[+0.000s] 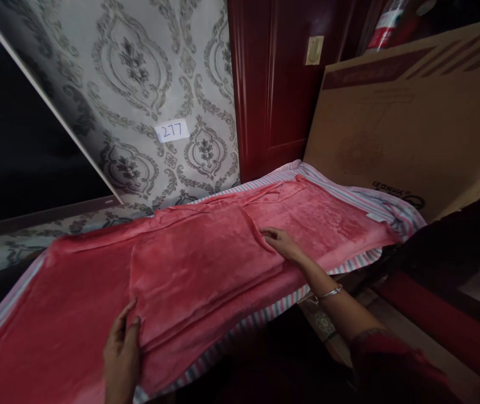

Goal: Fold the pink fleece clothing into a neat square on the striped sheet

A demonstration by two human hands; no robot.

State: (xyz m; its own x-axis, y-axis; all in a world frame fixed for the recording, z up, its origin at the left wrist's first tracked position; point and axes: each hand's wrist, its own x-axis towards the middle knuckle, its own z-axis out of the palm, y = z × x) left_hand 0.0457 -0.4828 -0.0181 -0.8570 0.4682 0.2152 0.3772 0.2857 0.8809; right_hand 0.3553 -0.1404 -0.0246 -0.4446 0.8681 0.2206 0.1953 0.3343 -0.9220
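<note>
You're working on a pink blanket, which is lying across a striped sheet. A folded section is already lying mostly flat over its middle. Your left hand is resting at that section's left edge, thumb and forefinger slightly apart; your right hand is curling at its right edge. Whether either is pinching cloth, I cannot tell. Creases along the far side are seemingly awaiting smoothing.
</note>
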